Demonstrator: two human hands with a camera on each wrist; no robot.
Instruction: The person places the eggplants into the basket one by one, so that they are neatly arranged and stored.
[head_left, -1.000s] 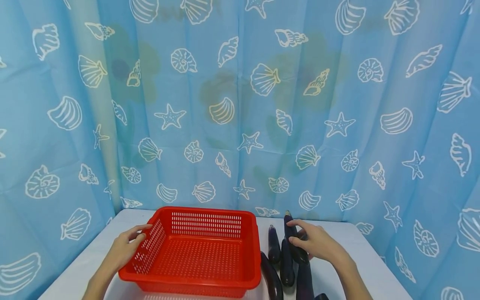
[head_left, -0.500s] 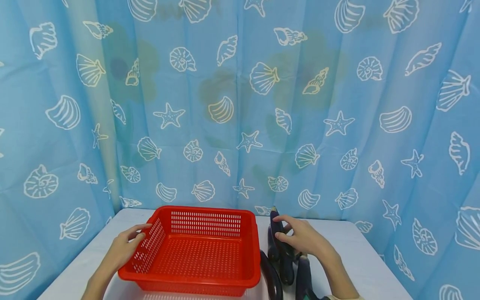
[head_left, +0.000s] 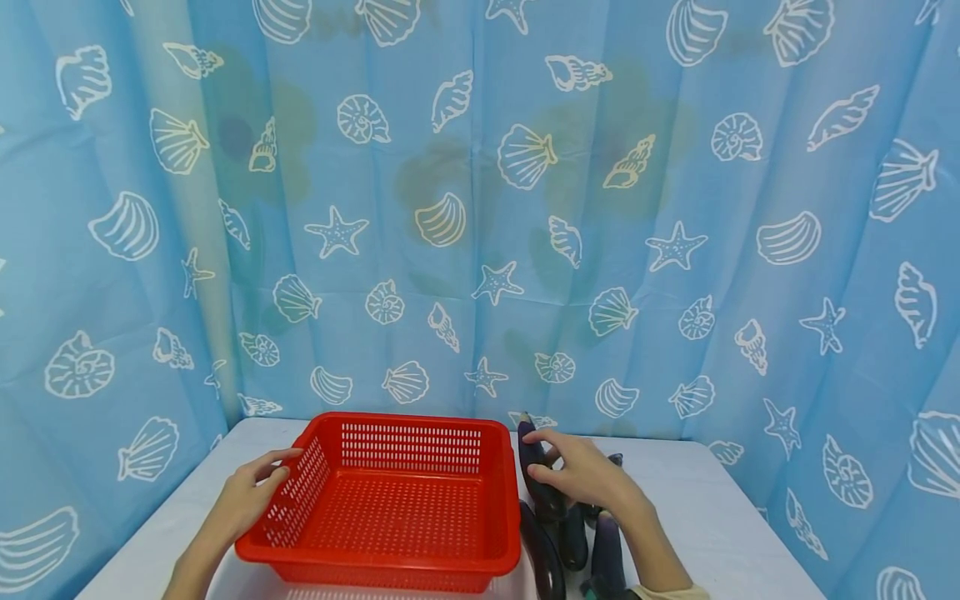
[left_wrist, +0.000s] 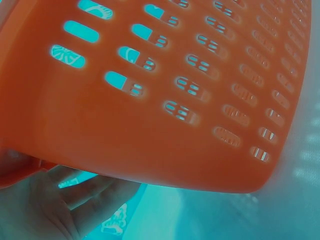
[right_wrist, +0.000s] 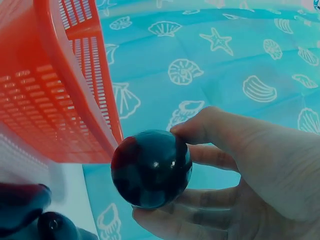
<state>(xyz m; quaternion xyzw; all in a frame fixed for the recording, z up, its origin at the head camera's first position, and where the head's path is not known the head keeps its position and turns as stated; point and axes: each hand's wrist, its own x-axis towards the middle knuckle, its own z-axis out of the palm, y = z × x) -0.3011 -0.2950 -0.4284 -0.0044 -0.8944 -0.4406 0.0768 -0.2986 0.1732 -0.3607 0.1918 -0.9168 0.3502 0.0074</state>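
A red perforated plastic basket [head_left: 375, 562] stands on the white table with nothing inside it. My left hand [head_left: 247, 497] holds its left side, fingers at the rim; the left wrist view shows those fingers [left_wrist: 100, 197] partly hidden behind the basket wall. In my right hand [head_left: 585, 475] is a dark purple eggplant [head_left: 531, 462], gripped between thumb and fingers. It stands nearly upright, stem end up, close beside the basket's right rim. The right wrist view looks at its rounded, glossy bottom end [right_wrist: 150, 170].
More eggplants lie on the table right of the basket: a long curved one [head_left: 543, 557] along its side, another [head_left: 574, 542] under my right hand, and one [head_left: 607, 552] by my wrist. A blue shell-print curtain [head_left: 480, 250] hangs behind the white table [head_left: 720, 517].
My right hand has carried the eggplant left, from over the other eggplants to beside the basket's right rim. My left hand has stayed at the basket's left side.
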